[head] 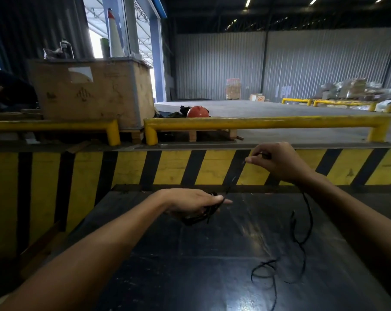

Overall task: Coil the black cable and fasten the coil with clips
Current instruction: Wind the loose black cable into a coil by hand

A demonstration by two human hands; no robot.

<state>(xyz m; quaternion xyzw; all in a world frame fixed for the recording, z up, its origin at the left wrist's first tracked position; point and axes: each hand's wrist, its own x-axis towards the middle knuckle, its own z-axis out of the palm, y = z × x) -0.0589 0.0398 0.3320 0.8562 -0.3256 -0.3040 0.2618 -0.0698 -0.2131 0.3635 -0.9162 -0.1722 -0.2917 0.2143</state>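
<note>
My left hand (pixel 191 204) is closed around a small bundle of coiled black cable (pixel 199 217) just above the dark table (pixel 212 265). A taut strand of cable runs up and to the right from that bundle to my right hand (pixel 277 161), which pinches it between thumb and fingers, raised in front of the striped wall. From the right hand the loose cable (pixel 302 239) hangs down past my wrist and lies in slack loops on the table's right side. No clips are visible.
A yellow-and-black striped barrier (pixel 167 167) stands right behind the table. Yellow guard rails (pixel 257 122) run along its top, with a wooden crate (pixel 91 90) and a red helmet (pixel 197 112) behind them. A person's dark sleeve shows at the far left.
</note>
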